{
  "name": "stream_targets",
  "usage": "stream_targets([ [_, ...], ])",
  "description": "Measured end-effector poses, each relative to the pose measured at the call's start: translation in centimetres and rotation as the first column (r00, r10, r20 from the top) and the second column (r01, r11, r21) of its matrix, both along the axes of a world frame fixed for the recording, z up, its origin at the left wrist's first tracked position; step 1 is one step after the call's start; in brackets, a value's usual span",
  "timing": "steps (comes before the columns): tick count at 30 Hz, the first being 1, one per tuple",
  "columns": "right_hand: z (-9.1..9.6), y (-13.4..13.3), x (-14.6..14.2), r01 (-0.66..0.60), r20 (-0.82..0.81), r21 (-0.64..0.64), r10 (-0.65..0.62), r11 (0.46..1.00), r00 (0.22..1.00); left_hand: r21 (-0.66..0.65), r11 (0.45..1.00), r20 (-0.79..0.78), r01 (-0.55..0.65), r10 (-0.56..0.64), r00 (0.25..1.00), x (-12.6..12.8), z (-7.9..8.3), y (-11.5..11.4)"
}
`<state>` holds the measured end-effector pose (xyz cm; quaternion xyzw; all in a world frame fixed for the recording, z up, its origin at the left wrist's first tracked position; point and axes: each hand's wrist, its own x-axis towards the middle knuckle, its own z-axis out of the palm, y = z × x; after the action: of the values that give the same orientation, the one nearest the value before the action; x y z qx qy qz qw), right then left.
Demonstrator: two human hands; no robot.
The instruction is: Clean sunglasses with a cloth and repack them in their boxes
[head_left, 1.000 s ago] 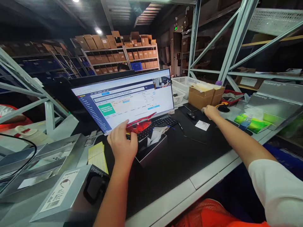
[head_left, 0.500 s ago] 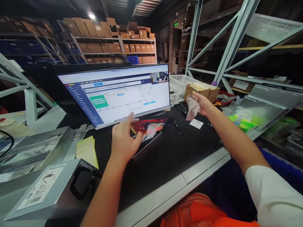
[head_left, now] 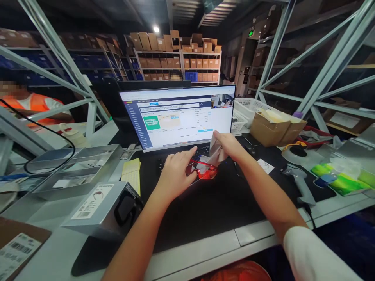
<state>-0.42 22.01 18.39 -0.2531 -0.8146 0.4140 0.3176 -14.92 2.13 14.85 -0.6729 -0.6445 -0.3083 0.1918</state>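
My left hand (head_left: 177, 173) is closed on one end of a pair of red-lensed glasses (head_left: 209, 171), held over the black desk mat (head_left: 216, 210) in front of the monitor. The index finger stretches along the top while the thumb lies below. A thin, pale grey-pink cloth (head_left: 215, 150) hangs pinched in my right hand (head_left: 230, 145), its lower part at the upper edge of the lenses. Whether cloth and lens touch is hard to tell. Behind the glasses lies a black keyboard (head_left: 202, 151), partly hidden by both hands.
A lit monitor (head_left: 181, 117) stands behind. At left are a grey glasses box (head_left: 99, 212), yellow notes (head_left: 131, 173) and an open grey tray (head_left: 79, 175). On the right lie a barcode scanner (head_left: 301, 183), a white card (head_left: 265, 166) and a cardboard box (head_left: 271, 127). Another person (head_left: 38, 103) is far left.
My right hand has brought the cloth leftward from the desk's right side to the glasses. My left hand still grips the glasses. The view has turned left, showing the other person.
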Motion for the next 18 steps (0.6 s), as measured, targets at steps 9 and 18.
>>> stream_targets([
  [9, -1.2, -4.7, 2.3, -0.224, -0.112, 0.144, 0.241, 0.964, 0.964, -0.02, 0.996, -0.001, -0.083, 0.083, 0.997, 1.2, -0.9, 0.7],
  [18, -2.2, -5.3, 1.6, -0.567, -0.126, -0.104, 0.555, 0.817, 0.823, 0.07, 0.991, -0.039, -0.111, 0.114, 0.993, 1.3, -0.7, 0.4],
])
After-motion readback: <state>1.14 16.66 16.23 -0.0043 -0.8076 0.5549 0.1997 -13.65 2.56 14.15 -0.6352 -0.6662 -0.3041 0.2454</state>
